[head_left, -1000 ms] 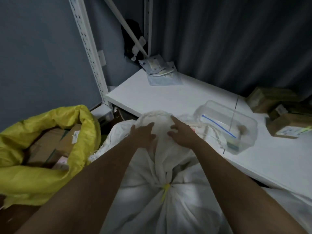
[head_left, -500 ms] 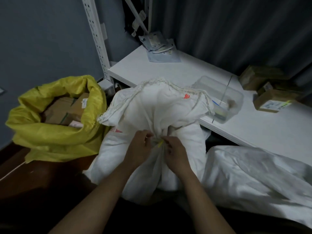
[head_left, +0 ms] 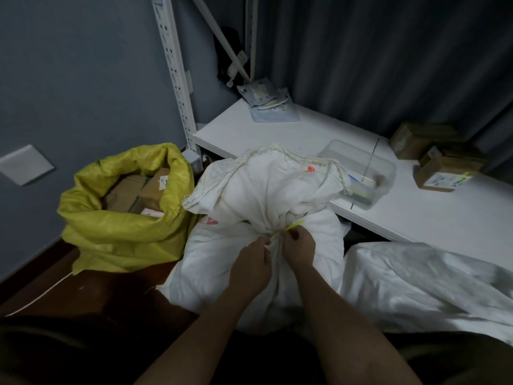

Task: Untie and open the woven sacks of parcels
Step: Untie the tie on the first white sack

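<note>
both my hands, left (head_left: 254, 263) and right (head_left: 299, 244), pinch the thin yellow plastic tie (head_left: 291, 227) cinching the neck of the white woven sack (head_left: 258, 207) standing beside the white surface (head_left: 433, 218); i reckon loosening that knot comes next.

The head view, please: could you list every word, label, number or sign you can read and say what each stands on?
Nothing can be read with certainty.
White label on a cardboard box in the yellow sack: dark digits, too blurred.
Red print on the white sack, near the rim and low on its left: too blurred.
Label on the cardboard box on the shelf: too small.
Packets at the shelf's back: print too small.
</note>
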{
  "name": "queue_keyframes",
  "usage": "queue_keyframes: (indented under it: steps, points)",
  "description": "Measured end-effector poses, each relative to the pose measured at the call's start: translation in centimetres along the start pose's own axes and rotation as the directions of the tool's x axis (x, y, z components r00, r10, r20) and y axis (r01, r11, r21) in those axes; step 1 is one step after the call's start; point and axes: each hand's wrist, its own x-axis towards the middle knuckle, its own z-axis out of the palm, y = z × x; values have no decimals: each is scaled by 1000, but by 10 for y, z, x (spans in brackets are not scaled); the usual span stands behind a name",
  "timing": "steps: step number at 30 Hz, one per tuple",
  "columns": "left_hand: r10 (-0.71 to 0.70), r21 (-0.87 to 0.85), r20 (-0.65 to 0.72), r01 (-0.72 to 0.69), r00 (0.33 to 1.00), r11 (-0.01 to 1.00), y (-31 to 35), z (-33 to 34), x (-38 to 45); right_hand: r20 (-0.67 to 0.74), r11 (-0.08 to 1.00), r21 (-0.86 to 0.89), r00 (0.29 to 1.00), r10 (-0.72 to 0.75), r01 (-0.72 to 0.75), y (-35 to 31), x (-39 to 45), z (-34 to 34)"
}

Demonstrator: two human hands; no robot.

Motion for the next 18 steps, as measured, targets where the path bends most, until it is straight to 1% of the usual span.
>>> queue_keyframes:
  steps: [2, 3, 5, 6, 8, 10, 12, 13, 15, 17, 18]
  points:
    - [27, 36, 15, -28, 1000, 999, 2, -3, -8, -12, 1000, -19, 1000, -1, 1, -4, 0, 1]
    - [41, 56, 15, -42, 999, 998, 3, -7, -10, -23, 999, -20, 999, -28, 28, -7, -4, 1]
    - [57, 88, 5, -57, 998, 994, 3, -14, -13, -32, 990, -38, 990, -137, 136, -14, -16, -2]
    - [87, 90, -12, -86, 996, 992, 3, -18, -15, -24, 982, -40, 982, -186, 185, -17, -24, -6]
    - [190, 79, -15, -188, 982, 979, 3, -24, -19, 6, 966, -32, 967, -255, 255, -22, -41, -17]
    - [290, 113, -2, -288, 957, 951, 5, -27, -23, 41, 957, -45, 958, -285, 286, -26, -58, -29]
    - [401, 151, -28, -393, 915, 907, 7, -30, -28, 75, 949, -76, 951, -300, 305, -29, -74, -43]
    - [450, 174, -63, -434, 891, 884, 6, -28, -32, 88, 945, -84, 947, -309, 316, -31, -82, -49]
    - [478, 245, -129, -439, 869, 864, 6, -28, -39, 109, 937, -78, 937, -332, 341, -36, -96, -59]
    - [426, 263, -178, -374, 887, 889, 6, -30, -44, 133, 934, -61, 931, -341, 351, -39, -109, -63]
    - [405, 261, -171, -355, 898, 898, 4, -31, -45, 137, 939, -48, 933, -331, 340, -38, -114, -62]
